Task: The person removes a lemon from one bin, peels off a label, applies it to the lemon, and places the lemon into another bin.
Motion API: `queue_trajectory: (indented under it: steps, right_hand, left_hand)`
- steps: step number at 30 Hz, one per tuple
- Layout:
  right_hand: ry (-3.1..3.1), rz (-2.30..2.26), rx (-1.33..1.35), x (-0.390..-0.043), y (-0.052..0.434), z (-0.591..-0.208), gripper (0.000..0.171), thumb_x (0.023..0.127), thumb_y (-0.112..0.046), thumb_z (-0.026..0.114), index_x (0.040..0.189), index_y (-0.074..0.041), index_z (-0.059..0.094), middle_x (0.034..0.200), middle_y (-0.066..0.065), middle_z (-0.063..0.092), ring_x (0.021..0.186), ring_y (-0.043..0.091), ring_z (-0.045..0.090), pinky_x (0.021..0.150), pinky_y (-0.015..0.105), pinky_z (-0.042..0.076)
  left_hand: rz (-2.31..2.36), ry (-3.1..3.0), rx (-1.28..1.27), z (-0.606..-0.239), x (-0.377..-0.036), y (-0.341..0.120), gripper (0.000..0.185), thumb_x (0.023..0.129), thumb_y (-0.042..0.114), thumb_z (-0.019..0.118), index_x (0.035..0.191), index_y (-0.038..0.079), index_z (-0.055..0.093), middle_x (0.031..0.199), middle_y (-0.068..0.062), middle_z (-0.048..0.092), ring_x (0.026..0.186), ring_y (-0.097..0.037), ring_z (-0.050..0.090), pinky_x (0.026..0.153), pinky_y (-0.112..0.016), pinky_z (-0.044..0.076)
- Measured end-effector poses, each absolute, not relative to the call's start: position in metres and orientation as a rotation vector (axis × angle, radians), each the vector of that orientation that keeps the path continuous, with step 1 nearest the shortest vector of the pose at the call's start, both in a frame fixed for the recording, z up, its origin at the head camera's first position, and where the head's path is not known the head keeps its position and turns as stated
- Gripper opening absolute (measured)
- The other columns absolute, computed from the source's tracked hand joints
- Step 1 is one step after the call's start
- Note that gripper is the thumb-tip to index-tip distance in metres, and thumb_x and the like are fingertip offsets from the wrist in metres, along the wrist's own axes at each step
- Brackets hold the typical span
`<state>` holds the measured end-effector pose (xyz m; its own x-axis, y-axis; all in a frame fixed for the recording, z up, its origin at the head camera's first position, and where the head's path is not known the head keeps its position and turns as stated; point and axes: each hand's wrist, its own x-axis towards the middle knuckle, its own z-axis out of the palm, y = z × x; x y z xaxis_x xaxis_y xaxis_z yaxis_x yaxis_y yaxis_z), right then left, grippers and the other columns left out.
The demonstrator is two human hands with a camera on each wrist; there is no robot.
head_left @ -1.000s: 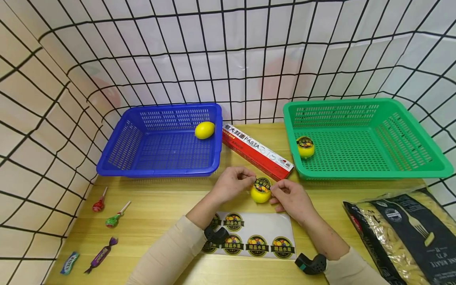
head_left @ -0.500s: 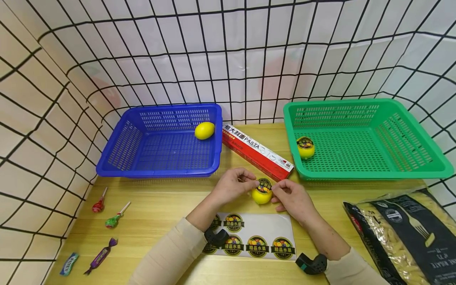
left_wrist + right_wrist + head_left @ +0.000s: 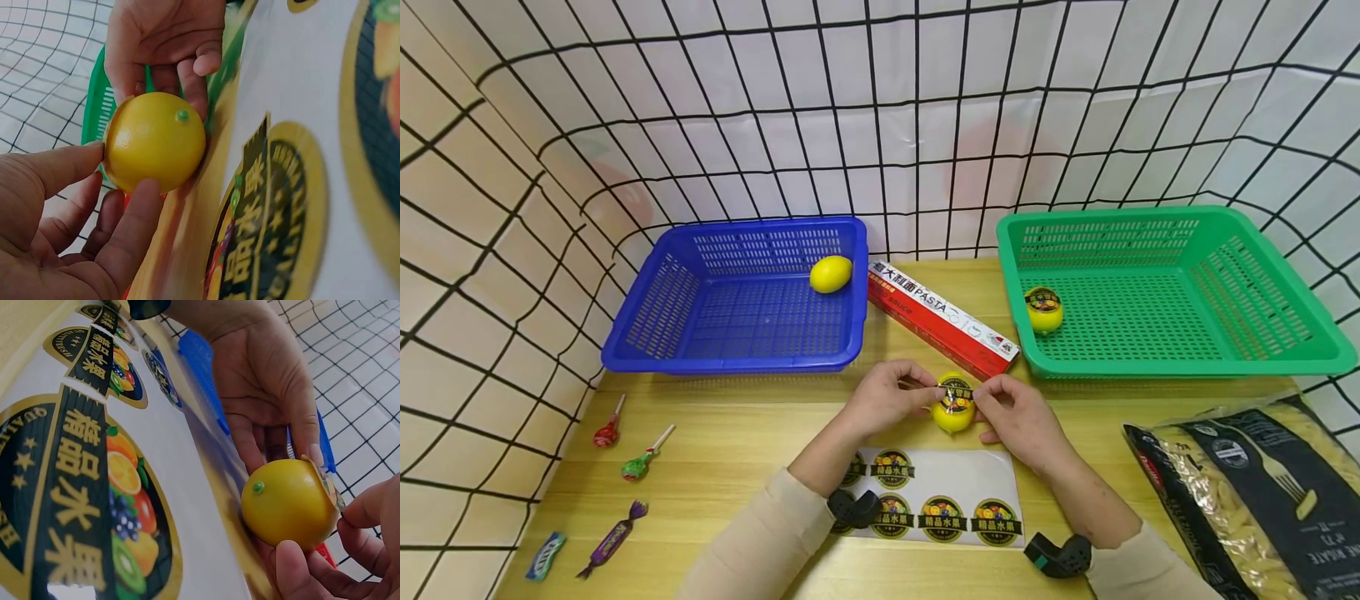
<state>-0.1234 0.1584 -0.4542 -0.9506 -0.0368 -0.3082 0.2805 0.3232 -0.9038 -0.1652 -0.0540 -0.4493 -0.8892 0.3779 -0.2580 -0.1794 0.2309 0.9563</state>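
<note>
A small yellow lemon (image 3: pixel 952 412) sits on the desk (image 3: pixel 737 433) — a round black-and-gold sticker (image 3: pixel 956 392) laid across its top.

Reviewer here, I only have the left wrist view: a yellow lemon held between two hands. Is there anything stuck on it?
Observer: Yes. In the head view a round dark sticker lies on top of the lemon, with the left hand and the right hand pinching its two ends.
Operator: Where would that sticker come from?
Observer: A white sticker sheet lies on the table just in front of the hands, with more of the same labels on it.
Operator: Any other lemons around?
Observer: Two. A bare lemon sits in the blue basket, and a labelled lemon sits in the green basket.
</note>
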Motion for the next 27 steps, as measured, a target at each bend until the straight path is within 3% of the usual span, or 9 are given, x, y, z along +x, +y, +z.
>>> queue_trajectory:
  steps: [8, 10, 15, 19, 27]
  right_hand:
    - [2.360, -1.660, 0.163, -0.120, 0.159, -0.445, 0.026, 0.106, -0.025, 0.057, 0.116, -0.001, 0.059, 0.101, 0.016, 0.067, 0.069, 0.015, 0.065, 0.064, 0.027, 0.060]
    - [2.387, -1.663, 0.129, -0.118, 0.160, -0.441, 0.026, 0.105, -0.025, 0.057, 0.115, -0.001, 0.060, 0.112, 0.019, 0.068, 0.067, 0.016, 0.066, 0.063, 0.026, 0.059]
    - [2.433, -1.716, 0.075, -0.114, 0.161, -0.429, 0.024, 0.104, -0.023, 0.059, 0.109, 0.000, 0.060, 0.140, 0.019, 0.060, 0.082, 0.022, 0.069, 0.067, 0.030, 0.061]
    - [2.447, -1.755, 0.049, -0.110, 0.161, -0.420, 0.022, 0.104, -0.021, 0.060, 0.108, 0.000, 0.059, 0.141, 0.018, 0.059, 0.093, 0.027, 0.069, 0.070, 0.032, 0.063]
    - [2.481, -1.787, 0.007, -0.105, 0.159, -0.414, 0.019, 0.104, -0.019, 0.060, 0.105, 0.000, 0.059, 0.139, 0.017, 0.060, 0.092, 0.024, 0.068, 0.068, 0.029, 0.062]
  left_hand:
    - [1.747, 2.068, 0.193, -0.446, -0.160, -0.054, 0.021, 0.090, 0.011, 0.077, 0.104, -0.002, 0.070, 0.097, -0.012, 0.072, 0.078, -0.013, 0.067, 0.078, -0.035, 0.063]
    - [1.768, 2.054, 0.195, -0.443, -0.159, -0.054, 0.024, 0.090, 0.011, 0.077, 0.108, -0.002, 0.068, 0.101, -0.014, 0.071, 0.082, -0.014, 0.069, 0.079, -0.035, 0.063]
    - [1.792, 2.060, 0.224, -0.435, -0.154, -0.054, 0.042, 0.091, 0.015, 0.077, 0.129, 0.002, 0.063, 0.120, -0.016, 0.068, 0.100, -0.017, 0.069, 0.085, -0.031, 0.060]
    - [1.806, 2.017, 0.270, -0.428, -0.150, -0.054, 0.046, 0.094, 0.016, 0.072, 0.136, 0.001, 0.060, 0.127, -0.018, 0.068, 0.102, -0.018, 0.070, 0.090, -0.031, 0.059]
    - [1.870, 1.852, 0.300, -0.423, -0.147, -0.054, 0.049, 0.097, 0.012, 0.070, 0.142, 0.001, 0.053, 0.133, -0.025, 0.063, 0.102, -0.021, 0.071, 0.093, -0.046, 0.060]
